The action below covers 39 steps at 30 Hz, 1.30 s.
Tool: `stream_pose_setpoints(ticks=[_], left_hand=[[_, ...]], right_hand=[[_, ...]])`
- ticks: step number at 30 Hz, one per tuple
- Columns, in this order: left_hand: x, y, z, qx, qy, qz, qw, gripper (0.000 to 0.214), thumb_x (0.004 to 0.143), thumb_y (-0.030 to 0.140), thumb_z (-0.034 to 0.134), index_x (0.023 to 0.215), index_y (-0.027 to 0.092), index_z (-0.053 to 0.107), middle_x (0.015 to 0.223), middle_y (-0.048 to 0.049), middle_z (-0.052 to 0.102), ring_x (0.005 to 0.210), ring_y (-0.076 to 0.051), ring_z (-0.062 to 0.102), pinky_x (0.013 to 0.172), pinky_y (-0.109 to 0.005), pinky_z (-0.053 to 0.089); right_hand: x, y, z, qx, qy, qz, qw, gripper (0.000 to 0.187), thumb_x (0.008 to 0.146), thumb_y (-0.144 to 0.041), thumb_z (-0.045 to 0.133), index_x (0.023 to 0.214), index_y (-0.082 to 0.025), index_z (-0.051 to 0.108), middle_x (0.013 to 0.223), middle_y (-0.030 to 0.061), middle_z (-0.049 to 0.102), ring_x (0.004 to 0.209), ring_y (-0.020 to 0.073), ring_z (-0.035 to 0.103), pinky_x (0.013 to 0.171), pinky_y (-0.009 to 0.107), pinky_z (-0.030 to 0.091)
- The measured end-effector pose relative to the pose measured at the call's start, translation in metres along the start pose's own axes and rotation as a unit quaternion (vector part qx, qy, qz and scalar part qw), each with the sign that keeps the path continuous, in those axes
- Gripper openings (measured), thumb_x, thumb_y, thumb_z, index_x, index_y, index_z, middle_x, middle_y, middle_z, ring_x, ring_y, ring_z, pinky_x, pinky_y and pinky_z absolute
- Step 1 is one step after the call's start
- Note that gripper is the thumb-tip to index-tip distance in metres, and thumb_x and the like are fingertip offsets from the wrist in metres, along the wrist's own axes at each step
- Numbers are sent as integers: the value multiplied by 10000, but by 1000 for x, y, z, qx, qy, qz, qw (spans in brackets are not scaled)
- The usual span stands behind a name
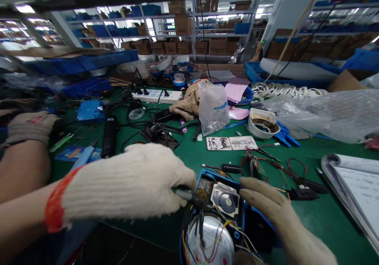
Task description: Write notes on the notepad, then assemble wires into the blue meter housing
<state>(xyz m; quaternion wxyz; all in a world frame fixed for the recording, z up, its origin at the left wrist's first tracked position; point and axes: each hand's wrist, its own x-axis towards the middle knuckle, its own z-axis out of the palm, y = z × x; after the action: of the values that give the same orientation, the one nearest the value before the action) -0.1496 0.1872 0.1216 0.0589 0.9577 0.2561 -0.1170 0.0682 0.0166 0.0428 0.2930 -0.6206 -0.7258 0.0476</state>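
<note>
My left hand, in a white knit glove with an orange cuff, is closed round a slim dark tool. The tool's tip reaches into an open blue meter housing at the near table edge. Inside lie a small square board with a round disc, coloured wires and a round dial face. My right hand, in a soiled glove, rests with stretched fingers on the housing's right rim.
Another person's bare forearm and gloved hand lie at the far left. On the green mat are a clear bag of small parts, a white power strip, handwritten labels, loose red and black wires, and an open notebook.
</note>
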Motion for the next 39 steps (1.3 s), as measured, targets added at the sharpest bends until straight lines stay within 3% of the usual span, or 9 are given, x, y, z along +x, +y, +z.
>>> stream_pose_setpoints(ticks=[4, 6, 9, 15, 21, 26, 32, 35, 39], left_hand=[[30, 2, -31, -104, -188, 48, 975, 152, 741, 334, 590, 808, 354, 726, 625, 75, 640, 499, -97, 532, 404, -182, 277], [38, 6, -39, -129, -235, 57, 962, 177, 725, 406, 621, 839, 333, 735, 646, 70, 648, 519, -99, 538, 412, -179, 298], [37, 11, -42, -164, -269, 13, 949, 224, 714, 469, 650, 879, 347, 737, 675, 78, 655, 547, -102, 552, 438, -179, 322], [23, 17, -40, -138, -230, -56, 962, 229, 724, 512, 639, 910, 413, 730, 692, 74, 673, 563, -129, 587, 456, -207, 320], [35, 27, -40, -106, -249, -70, 960, 267, 701, 539, 634, 875, 365, 738, 661, 56, 659, 544, -132, 569, 448, -211, 313], [46, 30, -37, -91, -262, -52, 959, 436, 714, 684, 561, 797, 293, 736, 607, 36, 635, 507, -133, 532, 443, -228, 309], [18, 41, -16, -2, -146, -137, 980, 409, 782, 638, 479, 748, 289, 688, 618, 9, 623, 534, -178, 561, 422, -243, 236], [1, 45, -2, 39, -85, -115, 989, 366, 831, 596, 445, 781, 298, 651, 644, 9, 627, 563, -199, 591, 428, -245, 214], [-12, 47, 16, 39, -29, -92, 995, 349, 887, 565, 411, 826, 270, 587, 711, 3, 640, 635, -223, 637, 478, -272, 297]], right_hand=[[5, -2, 10, -6, -37, -41, 998, 576, 838, -482, 651, 1322, -251, 440, 1371, 86, 462, 1245, 293, 468, 1002, 435, 482], [5, -4, 14, -15, -42, -31, 999, 674, 775, -462, 708, 1341, -249, 409, 1406, 86, 424, 1264, 299, 446, 986, 441, 494], [2, -4, 17, -12, -40, -27, 999, 809, 702, -455, 782, 1365, -246, 369, 1426, 77, 403, 1296, 296, 405, 1013, 449, 471], [0, -1, 23, 16, -31, 5, 999, 878, 616, -420, 811, 1357, -256, 370, 1439, 63, 378, 1292, 297, 397, 985, 463, 487], [3, -5, 23, 54, -60, 62, 995, 828, 580, -384, 789, 1321, -319, 425, 1456, 21, 357, 1268, 290, 428, 955, 460, 505], [9, -2, 21, 92, -77, 69, 990, 887, 548, -349, 807, 1345, -230, 437, 1403, 90, 430, 1233, 298, 471, 975, 458, 489], [14, 3, 22, 90, -84, 81, 989, 839, 553, -277, 738, 1341, -188, 465, 1370, 115, 464, 1221, 297, 481, 992, 456, 471], [15, 1, 20, 88, -92, 89, 988, 851, 553, -316, 751, 1345, -181, 468, 1378, 118, 457, 1228, 306, 472, 1002, 456, 461], [14, -3, 19, 82, -101, 89, 987, 852, 567, -362, 779, 1346, -200, 472, 1407, 95, 428, 1231, 298, 466, 1007, 427, 456]])
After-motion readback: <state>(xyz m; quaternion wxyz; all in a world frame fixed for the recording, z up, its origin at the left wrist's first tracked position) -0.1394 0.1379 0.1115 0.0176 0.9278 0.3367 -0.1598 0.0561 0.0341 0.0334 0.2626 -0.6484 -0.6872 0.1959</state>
